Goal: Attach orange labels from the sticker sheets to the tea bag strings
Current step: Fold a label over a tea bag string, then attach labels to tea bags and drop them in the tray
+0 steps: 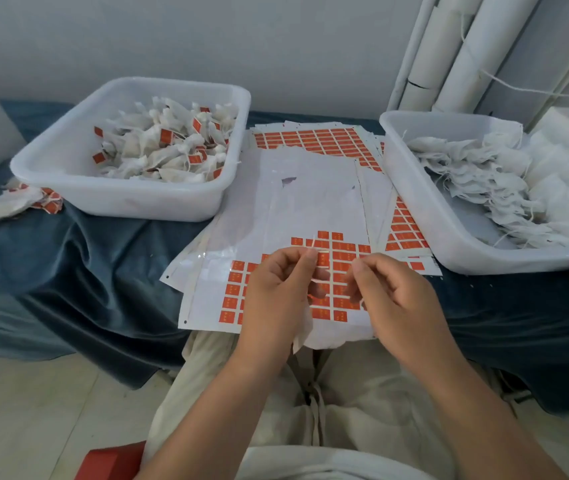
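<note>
A sticker sheet (311, 209) with orange labels (340, 258) in its lower part lies on the table before me. Over it, my left hand (276, 292) holds a white tea bag (305, 332) that hangs below its palm, and its thumb and forefinger pinch the string. My right hand (394, 299) pinches the other end of the thin string (336, 251), stretched taut between both hands. Whether a label is on the string I cannot tell.
A white tub (68, 168) at the left holds labelled tea bags (168, 147). A white tub (425, 209) at the right holds unlabelled tea bags (484, 174). More sticker sheets (314, 140) lie behind. A few labelled bags (16, 202) lie on the blue cloth (68, 271).
</note>
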`<state>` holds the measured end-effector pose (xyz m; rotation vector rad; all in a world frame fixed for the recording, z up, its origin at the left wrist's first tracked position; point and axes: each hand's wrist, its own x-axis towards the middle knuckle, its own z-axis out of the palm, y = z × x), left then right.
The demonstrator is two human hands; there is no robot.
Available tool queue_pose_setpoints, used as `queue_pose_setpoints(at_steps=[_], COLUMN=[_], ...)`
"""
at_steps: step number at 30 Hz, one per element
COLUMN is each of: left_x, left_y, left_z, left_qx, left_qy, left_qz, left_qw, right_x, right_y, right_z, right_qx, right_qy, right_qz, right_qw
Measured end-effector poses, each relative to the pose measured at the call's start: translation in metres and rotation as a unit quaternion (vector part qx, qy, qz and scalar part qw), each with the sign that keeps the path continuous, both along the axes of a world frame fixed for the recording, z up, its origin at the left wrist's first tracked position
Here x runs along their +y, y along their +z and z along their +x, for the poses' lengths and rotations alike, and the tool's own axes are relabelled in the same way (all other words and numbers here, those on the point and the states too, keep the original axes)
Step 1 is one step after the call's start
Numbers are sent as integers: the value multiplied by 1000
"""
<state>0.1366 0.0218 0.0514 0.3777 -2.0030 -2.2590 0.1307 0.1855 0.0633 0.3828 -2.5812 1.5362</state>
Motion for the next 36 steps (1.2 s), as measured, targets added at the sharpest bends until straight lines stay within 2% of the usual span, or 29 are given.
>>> queue_pose_setpoints(at_steps=[3,6,9,11,13,19,22,26,29,31,34,36], left_x=[-26,-65,-110,-140,-165,-203,-198,-175,-150,-129,-96,-79], left_y=[32,75,121,144,156,125,113,113,111,103,83,67], left_z=[-16,-46,-90,-124,-157,-202,-196,-178,-150,-124,-79,-52], left_qx=[-22,65,145,161,141,-8,20,64,87,103,114,105], left_qy=[-2,17,93,128,143,103,101,118,123,108,56,17], left_qz=[-74,-96,-124,-164,-213,-301,-335,-472,-503,-491,-412,-362], left_qw=[997,993,977,965,956,948,937,871,851,858,902,926], right_x=[2,-1,-5,-5,-2,5,11,16,22,28,45,64], right_y=[2,3,6,6,5,5,8,16,22,24,27,34], right_z=[1,1,3,3,0,-4,-8,-9,-9,-13,-27,-43], right_qx=[12,-4,-22,-22,-23,-32,-24,-15,-11,-7,29,90], right_qy=[6,7,5,7,4,3,3,1,-7,-24,-89,-149], right_qz=[-11,-8,-10,3,18,29,33,11,14,19,54,83], right_qw=[1000,1000,1000,1000,1000,999,999,1000,1000,1000,994,981])
